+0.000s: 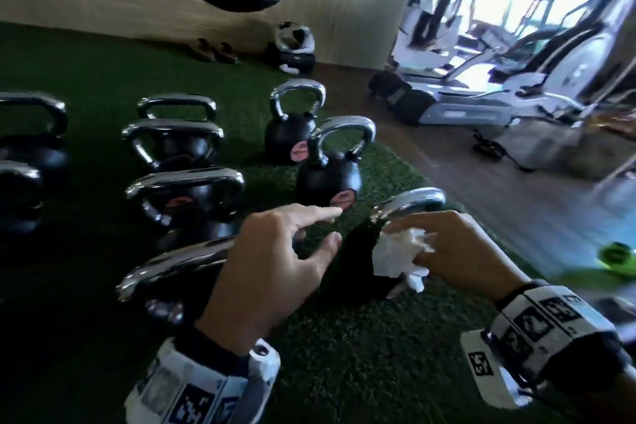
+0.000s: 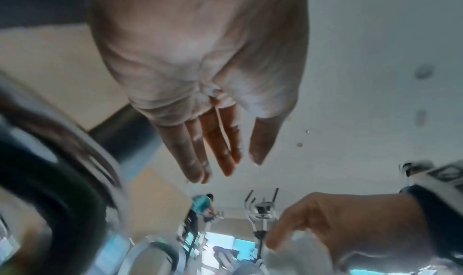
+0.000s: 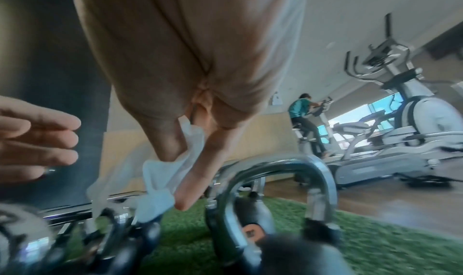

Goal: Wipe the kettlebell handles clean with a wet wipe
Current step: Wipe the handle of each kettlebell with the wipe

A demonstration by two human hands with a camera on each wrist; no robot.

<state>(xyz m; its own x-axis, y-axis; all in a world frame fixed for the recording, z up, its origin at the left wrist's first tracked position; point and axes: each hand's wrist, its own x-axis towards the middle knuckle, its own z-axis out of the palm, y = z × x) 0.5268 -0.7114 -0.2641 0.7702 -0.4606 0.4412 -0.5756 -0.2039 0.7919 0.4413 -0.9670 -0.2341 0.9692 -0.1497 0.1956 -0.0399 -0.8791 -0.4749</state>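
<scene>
Far left: more kettlebells [image 1: 173, 144] stand in rows on the green turf [image 1: 344, 354], chrome handles up, probably lined up so each can be wiped in turn. Can't tell which are already clean.

Near left-centre: big handle [image 1: 175, 263] of the closest bell. Left hand [image 1: 272, 262] hovers just over its right end, fingers straight and spread, grasping nothing. Left wrist view agrees: flat palm, no contact visible. Likely kept free to steady a bell or reach for the next handle.

Near centre-right: right hand [image 1: 457, 251] has fingers curled round a crumpled white wipe [image 1: 401, 256], bunched in the fingertips so a wad faces the metal. Wipe sits just beside the small bell's handle [image 1: 411, 203]; contact unclear, frames blurred. Right wrist view shows the wipe hanging between thumb and forefinger, next to that chrome loop.

Far right: cardio machines [image 1: 516, 79] on wood floor, a person riding one in the wrist views.
</scene>
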